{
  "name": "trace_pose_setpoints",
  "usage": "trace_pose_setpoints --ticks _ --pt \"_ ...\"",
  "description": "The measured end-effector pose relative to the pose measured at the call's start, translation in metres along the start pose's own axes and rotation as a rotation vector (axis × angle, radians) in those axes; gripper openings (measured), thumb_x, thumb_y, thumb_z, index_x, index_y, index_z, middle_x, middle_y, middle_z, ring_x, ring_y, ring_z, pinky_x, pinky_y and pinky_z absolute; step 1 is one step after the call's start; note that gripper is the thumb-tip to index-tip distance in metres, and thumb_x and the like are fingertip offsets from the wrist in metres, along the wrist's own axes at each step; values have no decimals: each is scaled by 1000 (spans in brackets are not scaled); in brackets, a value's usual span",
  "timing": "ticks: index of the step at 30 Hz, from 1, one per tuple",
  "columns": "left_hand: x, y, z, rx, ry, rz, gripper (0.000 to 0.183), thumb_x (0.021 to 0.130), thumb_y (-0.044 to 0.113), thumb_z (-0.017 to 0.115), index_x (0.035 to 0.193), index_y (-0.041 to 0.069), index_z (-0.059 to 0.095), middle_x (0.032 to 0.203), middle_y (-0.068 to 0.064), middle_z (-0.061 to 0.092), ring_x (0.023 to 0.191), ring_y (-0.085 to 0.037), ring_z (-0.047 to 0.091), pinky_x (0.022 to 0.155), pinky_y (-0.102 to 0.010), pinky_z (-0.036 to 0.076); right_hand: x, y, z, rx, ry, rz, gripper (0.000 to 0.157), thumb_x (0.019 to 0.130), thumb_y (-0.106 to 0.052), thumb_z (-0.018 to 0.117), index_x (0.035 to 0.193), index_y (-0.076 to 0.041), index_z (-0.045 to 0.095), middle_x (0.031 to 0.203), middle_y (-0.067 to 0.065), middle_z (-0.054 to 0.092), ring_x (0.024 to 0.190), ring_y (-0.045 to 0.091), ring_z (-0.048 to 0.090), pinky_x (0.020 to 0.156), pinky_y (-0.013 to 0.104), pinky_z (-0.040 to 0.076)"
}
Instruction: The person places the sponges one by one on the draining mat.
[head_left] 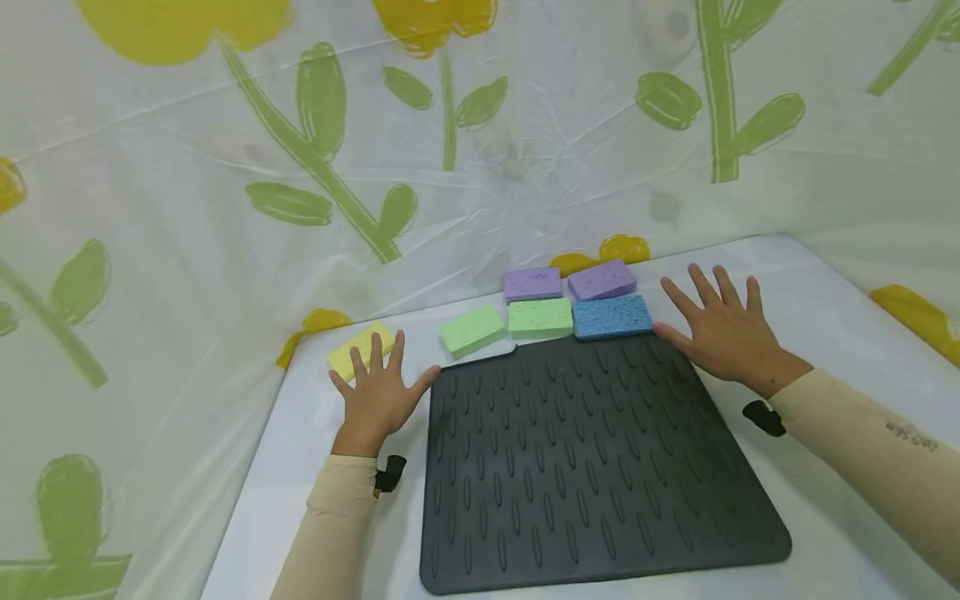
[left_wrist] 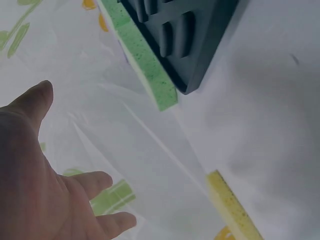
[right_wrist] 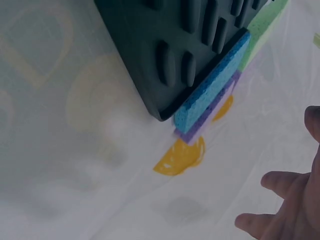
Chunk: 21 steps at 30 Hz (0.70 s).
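Note:
Both hands are spread with straight fingers and hold nothing. In the head view my left hand (head_left: 377, 404) is over the table's left side, its fingers overlapping a yellow sponge (head_left: 347, 353) and its thumb near the corner of a dark grey ribbed mat (head_left: 570, 467). My right hand (head_left: 723, 333) is off the mat's far right corner, thumb tip close to a blue sponge (head_left: 612, 317). Two light green sponges, one left (head_left: 472, 331) and one middle (head_left: 540, 317), lie along the mat's far edge. Behind them are a purple sponge (head_left: 532, 284) and a second purple sponge (head_left: 602, 280).
The mat lies on a white table (head_left: 262, 500). A pale plastic curtain (head_left: 187, 333) printed with yellow flowers and green leaves hangs behind and beside the table, close to the sponges. Small black wrist cameras sit at the left sleeve (head_left: 337, 500) and the right sleeve (head_left: 855, 433).

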<state>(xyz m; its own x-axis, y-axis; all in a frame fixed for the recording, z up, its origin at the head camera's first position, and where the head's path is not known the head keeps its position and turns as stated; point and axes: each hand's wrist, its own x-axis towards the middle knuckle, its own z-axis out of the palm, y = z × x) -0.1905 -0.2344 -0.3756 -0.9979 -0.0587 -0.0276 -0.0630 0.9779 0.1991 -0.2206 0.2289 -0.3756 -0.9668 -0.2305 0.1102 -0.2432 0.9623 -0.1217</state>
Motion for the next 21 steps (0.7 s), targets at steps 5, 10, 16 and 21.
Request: trace_pose_setpoints --ticks 5,10,16,21 --pt "-3 -2 0 7 1 0 95 91 80 35 162 24 9 168 -20 -2 150 -53 -7 109 -77 -10 -3 -4 1 12 -1 -7 79 101 -62 36 161 -14 18 163 30 9 147 57 4 110 77 -4" --pt "-3 -2 0 24 32 16 89 94 74 39 162 22 16 167 -21 7 151 -52 2 111 -77 -6 -6 -7 1 46 5 -30 76 102 -59 39 158 -10 26 162 31 14 146 57 11 112 76 6" --pt "7 -3 5 50 102 78 65 100 49 51 153 13 40 154 -22 41 139 -44 41 107 -66 35 -16 -6 8 303 2 -75 43 102 -30 56 131 1 57 119 25 60 103 39 60 81 54 53" --pt "22 -15 7 71 136 62 53 100 34 56 146 9 49 146 -21 50 128 -42 52 94 -61 47 -19 3 16 429 -58 -64 22 100 -19 57 110 0 59 76 6 58 62 17 50 53 31 42"
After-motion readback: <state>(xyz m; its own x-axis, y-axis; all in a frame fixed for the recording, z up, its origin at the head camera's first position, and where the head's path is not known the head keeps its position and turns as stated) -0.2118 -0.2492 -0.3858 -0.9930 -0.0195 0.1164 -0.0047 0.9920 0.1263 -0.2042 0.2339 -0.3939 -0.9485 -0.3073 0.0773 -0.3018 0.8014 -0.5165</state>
